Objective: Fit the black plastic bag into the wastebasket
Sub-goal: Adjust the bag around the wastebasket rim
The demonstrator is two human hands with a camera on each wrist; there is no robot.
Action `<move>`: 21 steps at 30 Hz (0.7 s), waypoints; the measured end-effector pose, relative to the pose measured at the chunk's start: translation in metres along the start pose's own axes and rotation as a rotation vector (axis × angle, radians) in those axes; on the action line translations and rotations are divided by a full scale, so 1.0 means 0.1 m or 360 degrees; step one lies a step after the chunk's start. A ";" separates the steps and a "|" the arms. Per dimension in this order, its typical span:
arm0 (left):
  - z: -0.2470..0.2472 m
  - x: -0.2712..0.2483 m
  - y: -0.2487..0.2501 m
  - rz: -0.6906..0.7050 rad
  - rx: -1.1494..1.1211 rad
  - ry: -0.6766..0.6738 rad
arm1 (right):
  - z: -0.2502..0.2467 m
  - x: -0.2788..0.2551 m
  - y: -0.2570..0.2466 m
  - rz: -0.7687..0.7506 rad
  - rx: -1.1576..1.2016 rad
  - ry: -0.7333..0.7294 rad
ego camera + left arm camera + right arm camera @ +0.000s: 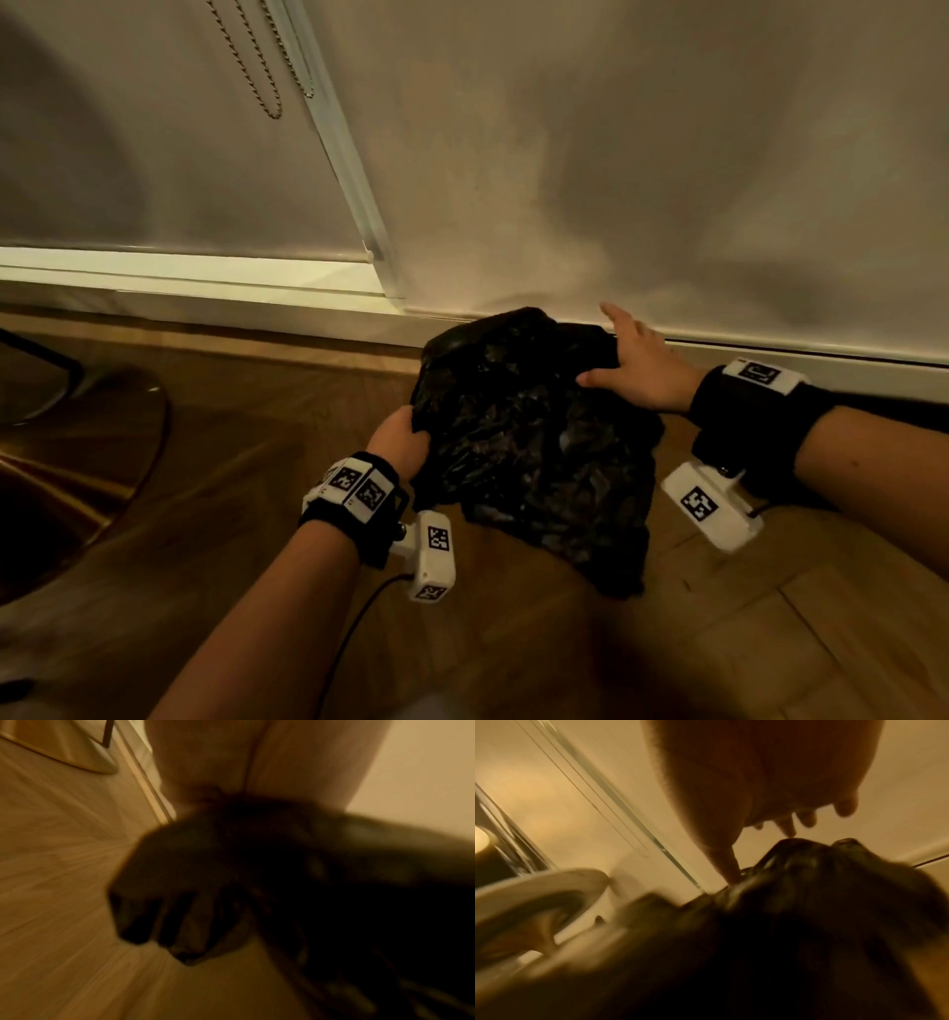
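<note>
Your left hand [398,437] is gripping the near-left edge of one crumpled, glossy black plastic bag [534,447], fingers curled into the film. The bag is sagging over the brown wooden herringbone floor [513,642] close to the white baseboard [796,354]. Your right hand [639,367] is lying flat on its far-right top, fingers straight.
</note>
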State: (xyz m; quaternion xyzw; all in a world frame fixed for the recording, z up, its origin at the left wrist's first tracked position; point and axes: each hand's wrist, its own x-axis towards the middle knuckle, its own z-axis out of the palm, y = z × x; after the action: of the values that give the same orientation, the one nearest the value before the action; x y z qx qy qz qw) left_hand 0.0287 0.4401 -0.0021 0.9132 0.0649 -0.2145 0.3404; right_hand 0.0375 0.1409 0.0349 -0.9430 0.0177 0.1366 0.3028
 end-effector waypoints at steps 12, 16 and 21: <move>0.22 -0.11 0.00 -0.0054 -0.0252 -0.0225 | 0.12 -0.37 0.18 -0.0167 -0.0596 -0.0779; 0.12 -0.38 0.10 0.0026 -0.0237 -0.0125 | -0.25 -0.50 0.03 -0.0207 -0.0440 -0.0939; 0.10 -0.43 0.28 0.0323 -0.0117 -0.0191 | -0.02 -0.65 -0.45 -0.0451 -0.0556 -0.1293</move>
State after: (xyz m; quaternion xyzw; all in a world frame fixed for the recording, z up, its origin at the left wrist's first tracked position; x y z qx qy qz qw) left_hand -0.0057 0.4139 0.0264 0.8875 -0.0405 -0.2308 0.3969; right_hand -0.0189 0.1727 0.0794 -0.8430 -0.2546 0.4533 0.1376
